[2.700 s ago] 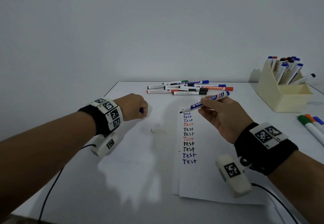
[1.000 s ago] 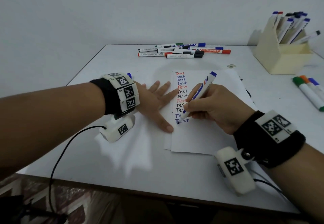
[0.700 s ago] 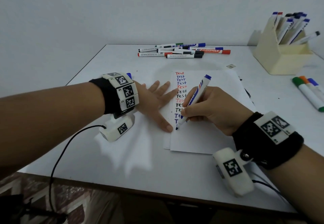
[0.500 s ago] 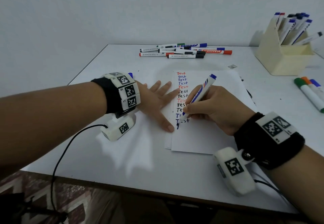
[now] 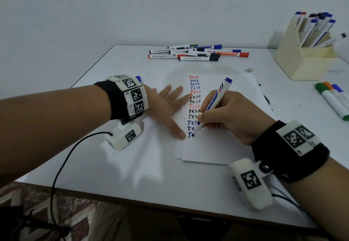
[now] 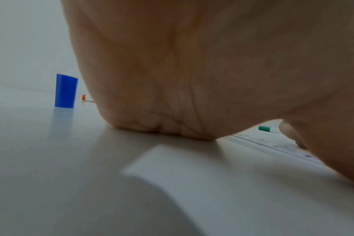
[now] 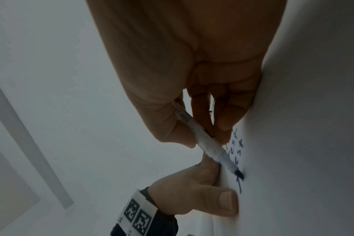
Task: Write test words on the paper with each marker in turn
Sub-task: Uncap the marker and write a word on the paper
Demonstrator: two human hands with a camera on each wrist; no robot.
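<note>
A white paper [image 5: 222,146] lies on the table with a column of "Test" words in red, blue and black. My right hand [image 5: 224,120] grips an uncapped blue marker [image 5: 213,103], its tip touching the paper at the bottom of the column, where a new blue word is partly written. In the right wrist view the blue marker [image 7: 208,143] is pinched between thumb and fingers, tip on the paper [image 7: 303,143]. My left hand [image 5: 166,108] lies flat, fingers spread, pressing the paper's left edge. The marker's blue cap [image 6: 66,91] stands upright on the table behind my left wrist.
Several capped markers [image 5: 196,53] lie in a pile at the table's far side. A cream holder [image 5: 302,57] with more markers stands far right. Three thick markers [image 5: 334,99], green, orange and blue, lie at the right edge. Cables trail off the table's near edge.
Since 2.7 s ago my left hand has flattened onto the paper and my right hand has brought the marker down to the column's foot. Over the last second blue strokes have appeared there.
</note>
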